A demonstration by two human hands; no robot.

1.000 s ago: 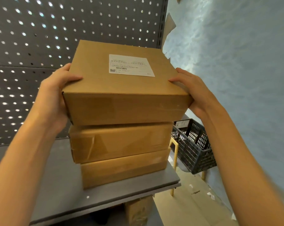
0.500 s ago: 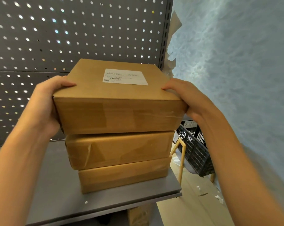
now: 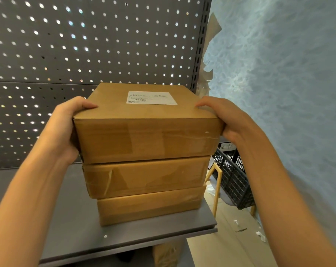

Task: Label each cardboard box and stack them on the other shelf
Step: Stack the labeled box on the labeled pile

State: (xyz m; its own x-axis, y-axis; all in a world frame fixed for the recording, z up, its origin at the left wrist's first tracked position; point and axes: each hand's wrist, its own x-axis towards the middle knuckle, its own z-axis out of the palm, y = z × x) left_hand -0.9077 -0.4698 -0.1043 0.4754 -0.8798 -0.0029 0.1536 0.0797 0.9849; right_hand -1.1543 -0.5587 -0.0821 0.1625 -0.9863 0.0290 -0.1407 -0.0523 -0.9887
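Note:
Three brown cardboard boxes stand stacked on a grey shelf (image 3: 67, 224). The top box (image 3: 146, 135) carries a white label (image 3: 151, 97) on its lid and rests on the middle box (image 3: 144, 176), which sits on the bottom box (image 3: 149, 207). My left hand (image 3: 67, 128) grips the top box's left side, thumb on the lid. On the right side my right hand (image 3: 223, 118) holds the same box, thumb over the top edge.
A grey perforated back panel (image 3: 86, 45) rises behind the stack. A blue-grey wall (image 3: 279, 74) runs along the right. A black plastic crate (image 3: 234, 176) on a yellow frame stands beyond the shelf's right end. Another cardboard box (image 3: 165, 255) shows below the shelf.
The top box has come down and now lies flat on the middle box. Both hands keep hold of its sides.

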